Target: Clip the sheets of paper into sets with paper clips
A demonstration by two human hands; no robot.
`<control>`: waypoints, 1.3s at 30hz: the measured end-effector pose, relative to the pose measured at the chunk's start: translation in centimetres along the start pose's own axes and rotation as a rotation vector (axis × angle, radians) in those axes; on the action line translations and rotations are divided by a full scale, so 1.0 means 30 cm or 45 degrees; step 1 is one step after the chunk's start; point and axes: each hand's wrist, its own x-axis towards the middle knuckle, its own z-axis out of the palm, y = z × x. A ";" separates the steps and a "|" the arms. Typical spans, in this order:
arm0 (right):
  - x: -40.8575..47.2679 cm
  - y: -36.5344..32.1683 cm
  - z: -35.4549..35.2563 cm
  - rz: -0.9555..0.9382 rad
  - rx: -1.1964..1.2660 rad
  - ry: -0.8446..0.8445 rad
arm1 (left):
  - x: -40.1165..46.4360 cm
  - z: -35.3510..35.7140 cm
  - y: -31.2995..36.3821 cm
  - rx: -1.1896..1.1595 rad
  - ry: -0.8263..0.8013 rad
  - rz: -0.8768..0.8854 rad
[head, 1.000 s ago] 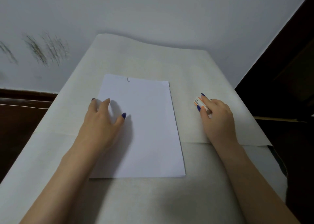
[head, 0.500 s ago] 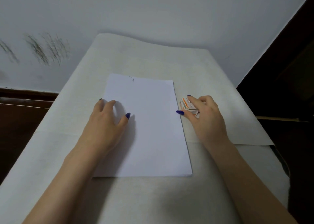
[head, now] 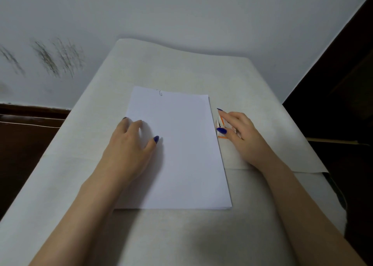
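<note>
A stack of white paper sheets (head: 181, 150) lies in the middle of the table. A small metal paper clip (head: 160, 93) sits on its far edge, left of centre. My left hand (head: 131, 144) rests flat on the left part of the stack, fingers spread. My right hand (head: 240, 136) is just off the stack's right edge and holds a small white and orange paper clip box (head: 221, 124) between thumb and fingers. Most of the box is hidden under the hand.
The table is covered with a white paper sheet (head: 181, 63) that ends in an edge at the right (head: 302, 170). A white wall (head: 181, 13) with dark scuff marks rises behind. Dark furniture stands at the right (head: 343, 84) and left (head: 24, 144).
My right hand has carried the small box leftwards from the right side of the table to the stack's right edge. My left hand has stayed on the sheets.
</note>
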 end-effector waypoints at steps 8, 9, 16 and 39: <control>0.002 -0.005 0.030 -0.010 -0.025 0.173 | -0.001 0.004 0.001 0.022 0.011 0.000; 0.004 -0.006 0.033 0.007 -0.008 0.185 | -0.002 0.004 0.002 0.026 0.015 0.003; 0.013 -0.029 0.040 0.122 0.315 0.263 | -0.004 0.005 -0.001 0.029 0.015 0.009; -0.020 -0.037 0.068 -0.079 -0.193 0.046 | 0.002 0.005 -0.010 0.014 0.026 0.028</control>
